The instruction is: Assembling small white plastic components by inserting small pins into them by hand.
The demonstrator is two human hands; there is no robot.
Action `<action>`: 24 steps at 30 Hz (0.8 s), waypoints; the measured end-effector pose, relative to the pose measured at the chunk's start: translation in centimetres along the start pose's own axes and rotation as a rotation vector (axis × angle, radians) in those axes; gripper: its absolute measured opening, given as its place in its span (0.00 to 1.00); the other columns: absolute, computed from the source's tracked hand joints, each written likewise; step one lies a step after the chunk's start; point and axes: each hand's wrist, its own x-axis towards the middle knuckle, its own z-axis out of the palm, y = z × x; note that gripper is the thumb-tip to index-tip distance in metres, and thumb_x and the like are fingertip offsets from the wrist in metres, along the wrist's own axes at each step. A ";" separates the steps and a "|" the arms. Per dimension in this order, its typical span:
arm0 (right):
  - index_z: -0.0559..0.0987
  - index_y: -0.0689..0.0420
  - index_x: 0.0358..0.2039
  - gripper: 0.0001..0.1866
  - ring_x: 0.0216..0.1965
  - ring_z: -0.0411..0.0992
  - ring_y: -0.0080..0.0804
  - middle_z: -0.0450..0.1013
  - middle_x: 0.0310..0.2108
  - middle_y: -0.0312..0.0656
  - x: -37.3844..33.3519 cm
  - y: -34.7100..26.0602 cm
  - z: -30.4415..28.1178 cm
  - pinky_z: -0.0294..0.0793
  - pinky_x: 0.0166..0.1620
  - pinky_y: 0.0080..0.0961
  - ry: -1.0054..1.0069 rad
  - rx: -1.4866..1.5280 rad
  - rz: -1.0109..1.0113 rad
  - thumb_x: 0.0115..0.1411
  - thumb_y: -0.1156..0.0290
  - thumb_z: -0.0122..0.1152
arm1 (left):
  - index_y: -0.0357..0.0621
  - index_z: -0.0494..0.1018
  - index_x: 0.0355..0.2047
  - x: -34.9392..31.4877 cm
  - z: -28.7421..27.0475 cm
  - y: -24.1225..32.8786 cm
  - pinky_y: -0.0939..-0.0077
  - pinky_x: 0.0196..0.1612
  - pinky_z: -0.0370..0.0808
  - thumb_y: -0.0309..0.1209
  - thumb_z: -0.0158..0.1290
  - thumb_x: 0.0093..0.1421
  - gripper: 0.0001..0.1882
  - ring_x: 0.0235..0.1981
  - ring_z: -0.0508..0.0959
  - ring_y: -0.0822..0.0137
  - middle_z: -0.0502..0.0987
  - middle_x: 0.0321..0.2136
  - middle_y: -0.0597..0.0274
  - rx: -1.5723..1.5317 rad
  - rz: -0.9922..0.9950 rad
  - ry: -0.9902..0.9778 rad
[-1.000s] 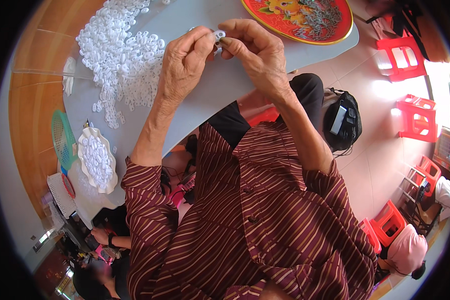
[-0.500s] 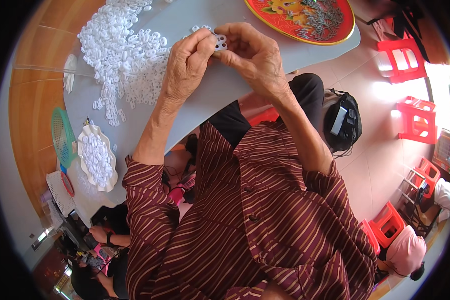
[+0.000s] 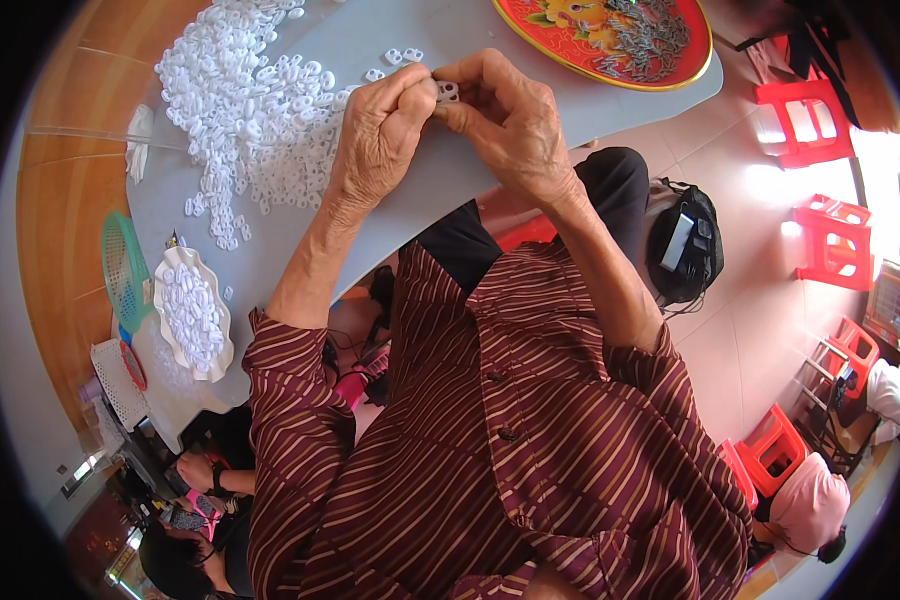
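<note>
Above the table's near edge, my left hand (image 3: pixel 382 135) and my right hand (image 3: pixel 512 125) meet, fingers closed in a pinch. Between their fingertips sits a small white plastic piece with holes (image 3: pixel 449 92); part of it is hidden by the fingers. Just beyond my knuckles lie a few loose white pieces (image 3: pixel 394 57). To the left spreads a big heap of similar white plastic pieces (image 3: pixel 245 110). A round red tray with a flower pattern (image 3: pixel 540 45) lies at the far right, bearing many small grey metal pins (image 3: pixel 650 45).
On the left, a scalloped white dish (image 3: pixel 225 350) holds more white pieces beside a green basket (image 3: pixel 120 265). A co-worker's hand (image 3: pixel 196 470) shows at lower left. Red stools (image 3: pixel 805 120) stand on the right, and a black mesh bag (image 3: pixel 685 250) lies near my knee.
Both hands have shifted slightly right and nearer to me, still pinching the white piece, which is turned a little. More of the loose pieces behind them shows.
</note>
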 end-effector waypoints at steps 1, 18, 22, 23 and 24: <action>0.73 0.64 0.35 0.11 0.26 0.75 0.25 0.75 0.23 0.42 0.0 0.1 0.0 0.73 0.31 0.21 -0.003 0.015 0.002 0.52 0.78 0.63 | 0.35 0.64 0.26 0.0 0.0 -0.1 0.77 0.24 0.62 0.31 0.43 0.61 0.11 0.21 0.59 0.75 0.59 0.17 0.62 -0.001 0.000 0.001; 0.75 0.65 0.35 0.11 0.27 0.75 0.22 0.76 0.25 0.41 0.1 0.7 0.0 0.74 0.31 0.18 0.027 0.068 0.023 0.53 0.76 0.64 | 0.33 0.67 0.32 0.1 0.2 0.0 0.76 0.24 0.64 0.33 0.44 0.62 0.12 0.19 0.63 0.74 0.66 0.17 0.63 -0.091 -0.079 0.004; 0.75 0.65 0.37 0.09 0.25 0.71 0.19 0.75 0.24 0.39 0.5 -0.1 -0.5 0.72 0.30 0.17 0.042 0.095 0.083 0.57 0.75 0.60 | 0.34 0.67 0.31 0.4 0.4 0.7 0.75 0.24 0.64 0.33 0.44 0.63 0.12 0.19 0.63 0.74 0.65 0.16 0.62 -0.125 -0.037 0.043; 0.75 0.65 0.37 0.09 0.25 0.71 0.19 0.75 0.24 0.39 0.4 -0.3 -0.5 0.72 0.30 0.17 0.041 0.087 0.065 0.57 0.75 0.60 | 0.34 0.67 0.31 0.2 0.5 1.2 0.75 0.24 0.64 0.32 0.44 0.63 0.11 0.19 0.63 0.73 0.65 0.16 0.62 -0.090 -0.027 0.053; 0.75 0.65 0.37 0.08 0.26 0.70 0.18 0.74 0.24 0.38 0.2 0.0 -0.3 0.71 0.30 0.17 0.036 0.163 0.095 0.58 0.75 0.59 | 0.35 0.67 0.30 0.0 0.4 1.5 0.75 0.24 0.64 0.32 0.44 0.63 0.11 0.19 0.63 0.73 0.64 0.16 0.62 -0.054 -0.011 0.068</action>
